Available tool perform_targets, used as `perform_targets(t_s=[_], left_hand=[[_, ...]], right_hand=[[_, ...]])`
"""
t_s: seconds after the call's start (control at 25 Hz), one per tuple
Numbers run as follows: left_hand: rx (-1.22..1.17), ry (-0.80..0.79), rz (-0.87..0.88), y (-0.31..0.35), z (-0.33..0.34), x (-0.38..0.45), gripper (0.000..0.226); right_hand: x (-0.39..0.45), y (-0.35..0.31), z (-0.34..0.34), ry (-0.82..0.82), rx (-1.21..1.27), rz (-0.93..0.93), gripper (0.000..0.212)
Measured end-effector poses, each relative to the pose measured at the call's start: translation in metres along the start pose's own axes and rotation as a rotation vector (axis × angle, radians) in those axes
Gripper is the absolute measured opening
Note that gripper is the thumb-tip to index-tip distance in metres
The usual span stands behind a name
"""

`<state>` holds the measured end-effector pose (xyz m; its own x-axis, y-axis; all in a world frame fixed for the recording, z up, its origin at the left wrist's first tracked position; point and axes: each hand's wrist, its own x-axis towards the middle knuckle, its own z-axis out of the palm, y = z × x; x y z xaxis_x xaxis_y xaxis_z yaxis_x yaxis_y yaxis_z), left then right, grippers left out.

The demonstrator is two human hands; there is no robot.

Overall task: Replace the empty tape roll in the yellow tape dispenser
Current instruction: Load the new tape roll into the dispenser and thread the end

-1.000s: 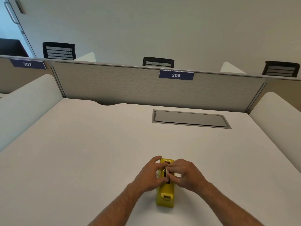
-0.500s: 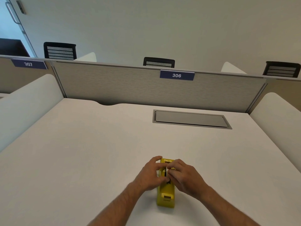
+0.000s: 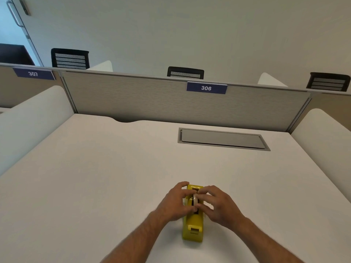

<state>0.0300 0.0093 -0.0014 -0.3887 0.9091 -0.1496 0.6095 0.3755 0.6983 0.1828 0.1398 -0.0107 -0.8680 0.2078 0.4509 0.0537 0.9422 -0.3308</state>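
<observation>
The yellow tape dispenser (image 3: 192,227) stands on the white desk (image 3: 95,177), lengthwise toward me, its cutter end nearest. A pale tape roll (image 3: 195,199) sits upright in the slot at its middle, edge-on. My left hand (image 3: 175,203) wraps the dispenser's left side, fingertips on the roll. My right hand (image 3: 218,206) covers the right side, thumb and fingers pinching the roll from that side. Most of the roll and the slot are hidden by the fingers.
A grey flush cable cover (image 3: 222,139) is set into the desk further back. A fabric partition (image 3: 171,103) with a "306" label (image 3: 206,88) closes the far edge. White side screens (image 3: 28,122) flank the desk left and right.
Both hands stay on the dispenser. My right hand has shifted slightly right and its fingers have spread a little, showing more of the pale roll. The dispenser has not moved.
</observation>
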Motion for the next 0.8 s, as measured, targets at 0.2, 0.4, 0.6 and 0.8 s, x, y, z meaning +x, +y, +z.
perform_targets(t_s=[0.2,0.4,0.6,0.8], left_hand=[[0.006,-0.005,-0.013,0.0,-0.001,0.001,0.062],[-0.019,0.016,-0.032,-0.001,0.002,0.002,0.063],[-0.058,0.037,-0.023,0.001,0.003,0.0,0.059],[-0.097,0.021,-0.017,0.001,0.003,-0.003,0.058]], right_hand=[[0.003,-0.001,0.003,0.025,-0.03,-0.017,0.007],[0.006,-0.009,0.001,0.013,-0.13,-0.052,0.021],[0.007,-0.014,0.001,0.018,-0.168,0.012,0.025],[0.009,-0.017,-0.002,0.039,-0.191,0.028,0.025]])
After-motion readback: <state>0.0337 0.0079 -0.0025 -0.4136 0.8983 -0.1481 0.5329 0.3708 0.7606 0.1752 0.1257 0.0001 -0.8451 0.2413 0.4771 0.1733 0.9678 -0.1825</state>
